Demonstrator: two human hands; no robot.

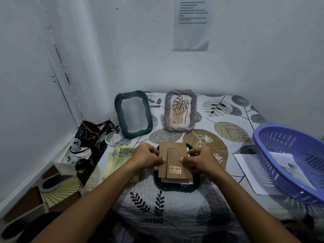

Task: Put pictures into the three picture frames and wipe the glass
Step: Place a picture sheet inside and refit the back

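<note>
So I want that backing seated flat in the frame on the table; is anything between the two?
Yes. White paper, probably the picture, lies under the cardboard backing inside the dark frame, showing at the near and right edges. Nothing else visible.

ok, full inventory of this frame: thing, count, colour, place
dark green frame: 1, no picture, leaning on back wall, left
grey frame: 1, leaf print inside, upright at back, centre
face-down frame: 1, dark green, table centre
backing board: 1, brown, barcode sticker, over that frame
cloth: 1, yellow, left of hands
basket: 1, purple, right edge
paper sheets: white, under and in basket
wall notice: 1, white
clutter: dark, floor left
left hand: grips board's left edge
right hand: grips right edge
</note>
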